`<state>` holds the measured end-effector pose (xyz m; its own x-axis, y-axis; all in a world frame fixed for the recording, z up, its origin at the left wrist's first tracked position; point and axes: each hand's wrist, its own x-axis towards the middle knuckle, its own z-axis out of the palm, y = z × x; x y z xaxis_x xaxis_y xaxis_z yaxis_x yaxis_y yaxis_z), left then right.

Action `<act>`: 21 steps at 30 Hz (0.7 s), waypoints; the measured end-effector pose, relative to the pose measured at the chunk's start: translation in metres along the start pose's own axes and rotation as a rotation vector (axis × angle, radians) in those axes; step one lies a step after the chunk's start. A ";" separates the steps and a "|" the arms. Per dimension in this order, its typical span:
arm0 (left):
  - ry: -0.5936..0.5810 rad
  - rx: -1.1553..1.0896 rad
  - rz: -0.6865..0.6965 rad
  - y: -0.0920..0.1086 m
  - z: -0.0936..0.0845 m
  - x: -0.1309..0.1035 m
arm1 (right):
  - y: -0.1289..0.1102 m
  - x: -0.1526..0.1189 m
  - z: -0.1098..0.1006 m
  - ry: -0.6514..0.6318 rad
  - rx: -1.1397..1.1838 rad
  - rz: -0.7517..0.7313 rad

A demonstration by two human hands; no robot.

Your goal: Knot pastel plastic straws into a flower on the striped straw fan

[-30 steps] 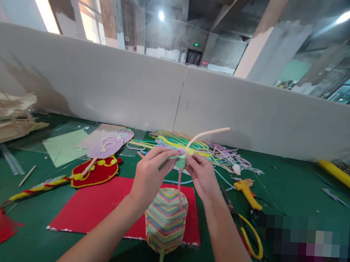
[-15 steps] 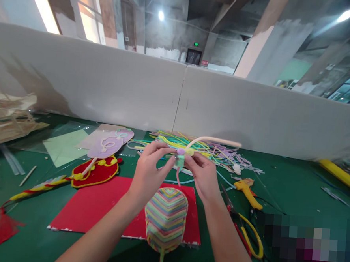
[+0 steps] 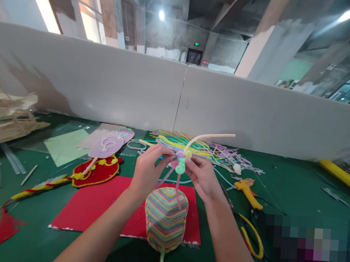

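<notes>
Currently the coil cluster is hanging between both hands, just beyond the striped fan. Probably weighing little, feeling soft and fuzzy, squashing easily, not slipping; edges are looking safest for a light pinch. Left hand is pinching its left side, fingertips nearly closed; right hand is pinching near the yellow coil. Fan is lying partly on red board.

Right hand: strips ahead, partition beyond. Glue gun and yellow handles crowd its right — open table from glue gun to yellow tube.
</notes>
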<state>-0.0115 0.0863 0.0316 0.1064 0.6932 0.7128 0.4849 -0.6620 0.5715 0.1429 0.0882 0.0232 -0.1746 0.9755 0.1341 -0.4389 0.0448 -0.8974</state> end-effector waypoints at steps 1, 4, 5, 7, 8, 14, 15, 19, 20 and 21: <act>-0.004 -0.029 -0.011 -0.001 0.000 0.000 | 0.000 0.000 0.000 -0.004 0.028 0.015; 0.022 -0.107 -0.001 0.000 0.002 0.000 | 0.000 -0.001 0.003 0.001 0.104 0.043; 0.044 -0.117 0.017 0.001 0.003 0.000 | 0.000 -0.002 0.003 0.005 0.122 0.048; 0.115 -0.094 0.063 0.003 0.004 -0.001 | 0.002 -0.002 0.004 0.014 0.144 0.056; 0.154 -0.067 0.079 0.005 0.004 -0.001 | 0.003 -0.002 0.005 0.016 0.148 0.058; 0.187 -0.007 0.096 0.009 0.008 -0.008 | 0.007 -0.001 0.005 0.045 0.217 0.037; 0.182 -0.001 0.081 0.009 0.009 -0.009 | 0.007 0.000 0.006 0.067 0.233 0.036; 0.198 0.042 0.017 0.011 0.012 -0.010 | 0.007 -0.001 0.011 0.122 0.274 0.046; 0.199 0.050 0.009 0.012 0.013 -0.010 | 0.007 -0.002 0.012 0.119 0.286 0.052; 0.197 0.055 0.002 0.012 0.012 -0.009 | 0.007 -0.002 0.014 0.111 0.296 0.059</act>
<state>0.0041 0.0754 0.0267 -0.0618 0.6191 0.7829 0.5317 -0.6434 0.5508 0.1281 0.0836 0.0221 -0.1170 0.9928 0.0238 -0.6713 -0.0614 -0.7387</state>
